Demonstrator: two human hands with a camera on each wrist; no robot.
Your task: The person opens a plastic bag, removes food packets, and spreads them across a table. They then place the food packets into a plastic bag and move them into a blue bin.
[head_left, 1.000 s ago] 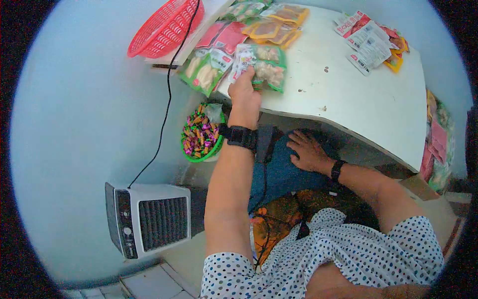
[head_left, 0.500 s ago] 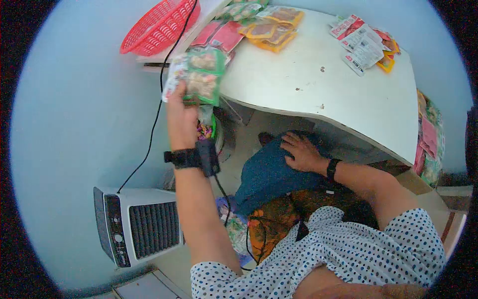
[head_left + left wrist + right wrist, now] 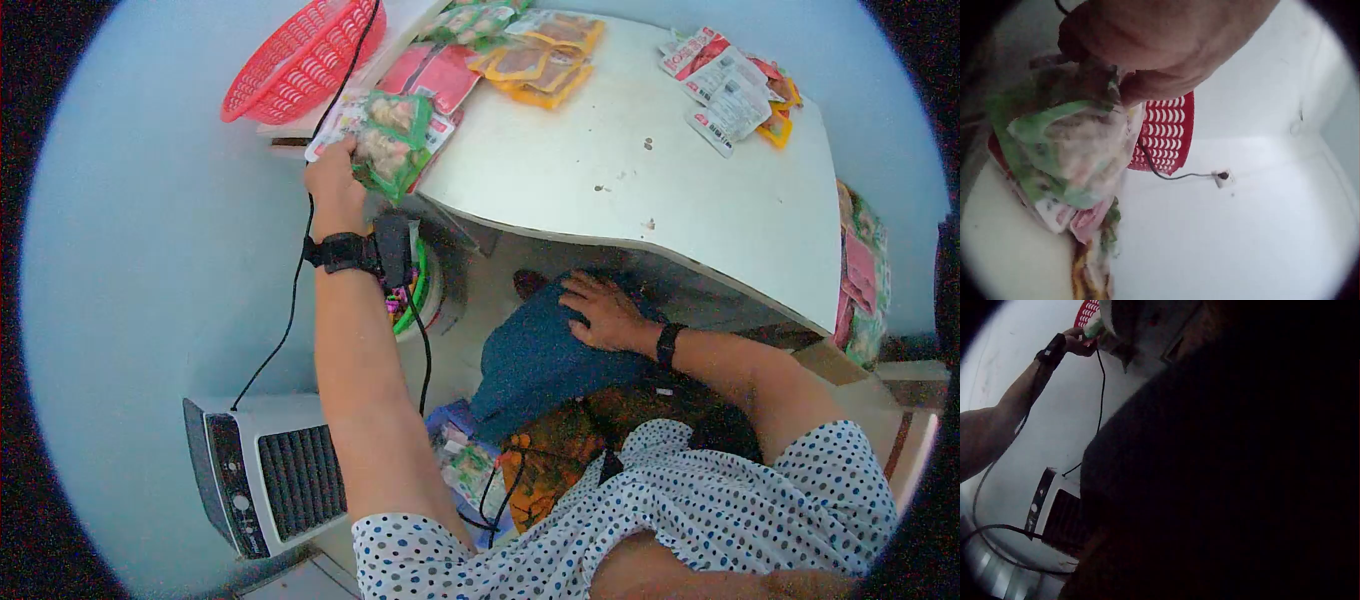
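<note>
My left hand [image 3: 337, 188] grips the white edge of a green-and-clear food packet [image 3: 392, 150] with pale lumpy pieces inside. The packet lies over the pile at the near left corner of the white table [image 3: 720, 220], overlapping a white-edged packet under it. Pink packets [image 3: 445, 75] lie just behind it, with yellow-edged packets [image 3: 545, 65] to their right. In the left wrist view the held packet [image 3: 1079, 150] hangs below the hand, its plastic creased. My right hand [image 3: 612, 315] rests on the blue-trousered knee, fingers spread, holding nothing.
A red plastic basket [image 3: 300, 65] stands at the back left, a black cord running down past it. Another packet pile [image 3: 735, 95] lies at the far right. A green basket [image 3: 420, 290] of wrapped sweets sits below the table corner, and a white air cooler [image 3: 265, 475] lower left.
My left hand has carried the packet leftward from the table's front edge, then onto the pile at the left corner. The right hand has stayed on the knee.
</note>
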